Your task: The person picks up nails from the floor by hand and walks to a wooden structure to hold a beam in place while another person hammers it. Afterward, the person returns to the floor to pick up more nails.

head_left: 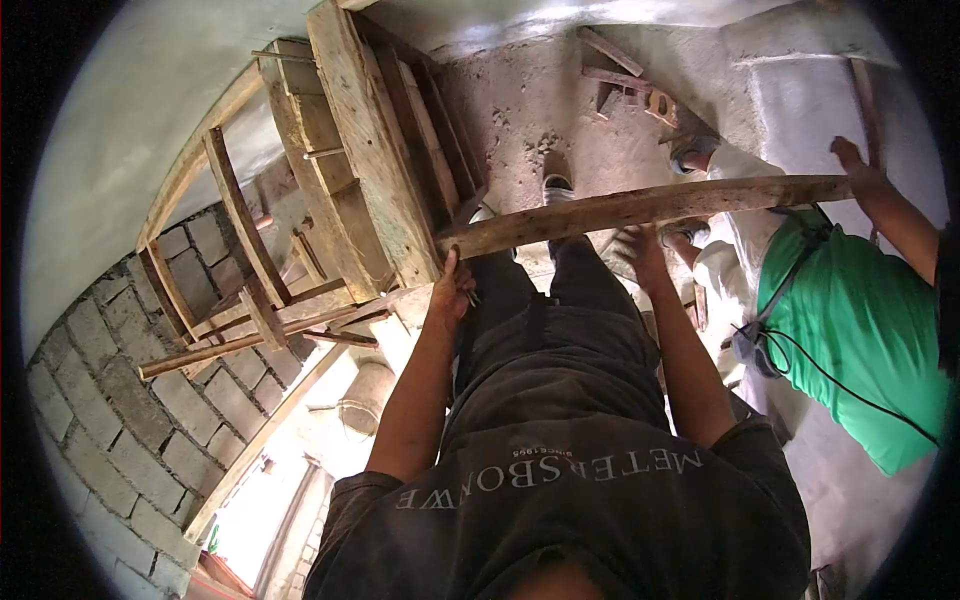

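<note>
Head view: plank held by both hands, left hand, right hand.

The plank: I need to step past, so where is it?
In the head view the plank runs across the middle, held in both hands, its far end by a co-worker's hand.

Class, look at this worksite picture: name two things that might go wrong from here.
1. The long plank is held by the left hand and right hand beside a co-worker's hand; it might slip and hit someone.
2. The wooden frame stands close, so the plank's end may knock it.
</note>
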Tool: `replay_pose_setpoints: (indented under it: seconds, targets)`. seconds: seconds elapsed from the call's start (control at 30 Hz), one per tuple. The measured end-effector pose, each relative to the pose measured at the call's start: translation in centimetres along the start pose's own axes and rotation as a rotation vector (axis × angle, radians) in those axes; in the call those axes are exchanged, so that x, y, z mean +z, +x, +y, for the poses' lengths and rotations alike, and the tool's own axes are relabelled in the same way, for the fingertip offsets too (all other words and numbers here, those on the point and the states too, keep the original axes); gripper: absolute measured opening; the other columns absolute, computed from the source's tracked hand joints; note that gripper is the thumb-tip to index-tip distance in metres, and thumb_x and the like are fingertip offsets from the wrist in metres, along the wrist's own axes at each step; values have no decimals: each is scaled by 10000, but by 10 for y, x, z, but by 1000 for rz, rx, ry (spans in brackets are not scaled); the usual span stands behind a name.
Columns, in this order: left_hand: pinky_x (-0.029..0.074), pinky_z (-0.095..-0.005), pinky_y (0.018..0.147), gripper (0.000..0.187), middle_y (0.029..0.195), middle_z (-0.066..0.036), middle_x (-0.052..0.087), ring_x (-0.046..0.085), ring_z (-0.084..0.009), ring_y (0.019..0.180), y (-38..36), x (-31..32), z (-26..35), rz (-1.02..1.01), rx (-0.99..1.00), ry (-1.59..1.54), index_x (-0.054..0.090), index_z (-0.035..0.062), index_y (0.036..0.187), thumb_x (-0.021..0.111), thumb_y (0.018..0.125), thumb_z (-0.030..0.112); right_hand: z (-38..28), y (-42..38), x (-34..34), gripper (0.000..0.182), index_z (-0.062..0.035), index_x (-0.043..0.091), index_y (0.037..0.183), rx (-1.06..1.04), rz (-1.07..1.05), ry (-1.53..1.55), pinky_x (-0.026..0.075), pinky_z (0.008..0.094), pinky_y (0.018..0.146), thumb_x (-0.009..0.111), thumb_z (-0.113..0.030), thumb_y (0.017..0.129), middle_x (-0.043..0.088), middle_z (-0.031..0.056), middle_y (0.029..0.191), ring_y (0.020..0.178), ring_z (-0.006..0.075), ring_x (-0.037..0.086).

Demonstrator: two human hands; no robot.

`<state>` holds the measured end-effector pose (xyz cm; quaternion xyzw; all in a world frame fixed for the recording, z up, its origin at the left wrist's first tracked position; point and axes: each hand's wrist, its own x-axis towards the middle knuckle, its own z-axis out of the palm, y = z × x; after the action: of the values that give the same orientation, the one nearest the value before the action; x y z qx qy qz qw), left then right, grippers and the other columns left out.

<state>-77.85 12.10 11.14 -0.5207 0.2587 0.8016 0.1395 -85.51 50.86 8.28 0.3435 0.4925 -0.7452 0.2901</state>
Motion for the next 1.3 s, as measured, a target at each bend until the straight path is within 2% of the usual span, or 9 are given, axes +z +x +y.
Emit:
replay_pose_setpoints:
  seconds: [0.17, 0.3, 0.5, 0.57, 0.77, 0.83, 0.93, 1.07, 1.3]
  targets:
    - [303, -226, 532, 235, 679, 67, 403, 349, -67, 571, -3, 2, 2, 26, 6, 61, 528, 176, 892, 697, 858, 336, -53, -32, 107, 463, -53, 656, 1105, 48, -704, -1034, 486, 346, 840, 591, -454, 884, 682, 130, 890, 850, 246, 653]
    - [313, -231, 550, 244, 711, 57, 413, 362, -72, 589, 8, -14, 0, -78, -21, 23, 536, 180, 942, 686, 864, 356, -69, -24, 204, 512, -73, 633, 1140, -646, -673, -1183, 475, 427, 871, 652, -466, 812, 644, 150, 1094, 1001, 304, 617]
    - [321, -226, 547, 310, 742, 47, 448, 386, -71, 608, 3, -1, 2, 42, -43, 78, 516, 155, 1021, 674, 870, 375, -21, 37, 277, 913, -42, 507, 1280, -659, -825, -1649, 457, 459, 938, 766, -584, 592, 585, 215, 1187, 1078, 371, 575]
    - [324, -225, 546, 336, 750, 46, 459, 393, -73, 612, 3, -2, 4, 44, -73, 77, 510, 144, 1038, 678, 866, 378, -18, 42, 292, 1029, -58, 403, 1374, -371, -964, -1787, 450, 450, 950, 768, -603, 582, 579, 226, 1182, 1070, 380, 579]
    - [331, -218, 543, 343, 777, 36, 493, 415, -78, 624, 0, -11, 7, 100, -184, 78, 506, 126, 1041, 689, 862, 354, 11, 50, 292, 969, -52, 436, 1342, -314, -923, -1875, 483, 454, 891, 784, -546, 585, 597, 233, 1144, 1056, 367, 593]
    - [348, -224, 555, 339, 800, 31, 503, 435, -82, 639, 5, -19, 6, -36, -140, 104, 510, 133, 1062, 704, 854, 318, 13, 51, 292, 936, -61, 443, 1336, -327, -937, -1874, 485, 455, 886, 779, -523, 595, 601, 230, 1135, 1047, 367, 598]
    - [364, -225, 556, 340, 821, 34, 511, 448, -87, 632, -2, -9, 8, 44, -5, 206, 517, 134, 1060, 731, 826, 256, 10, 54, 293, 886, -79, 455, 1328, -340, -941, -1848, 487, 457, 880, 770, -486, 608, 609, 218, 1122, 1031, 370, 604]
    - [393, -256, 574, 345, 817, 16, 516, 470, -112, 670, -17, 5, 26, 41, -95, 315, 531, 103, 1080, 724, 831, 243, 8, 57, 294, 859, -87, 469, 1314, -355, -957, -1826, 488, 467, 877, 764, -478, 608, 611, 195, 1128, 1021, 376, 608]
    - [341, -238, 513, 271, 698, 53, 441, 402, -81, 576, -17, 9, 25, 150, -65, 448, 536, 124, 917, 730, 825, 290, 1, 56, 296, 901, -79, 444, 1338, -352, -972, -1838, 497, 481, 857, 759, -493, 602, 582, 184, 1164, 1029, 357, 608]
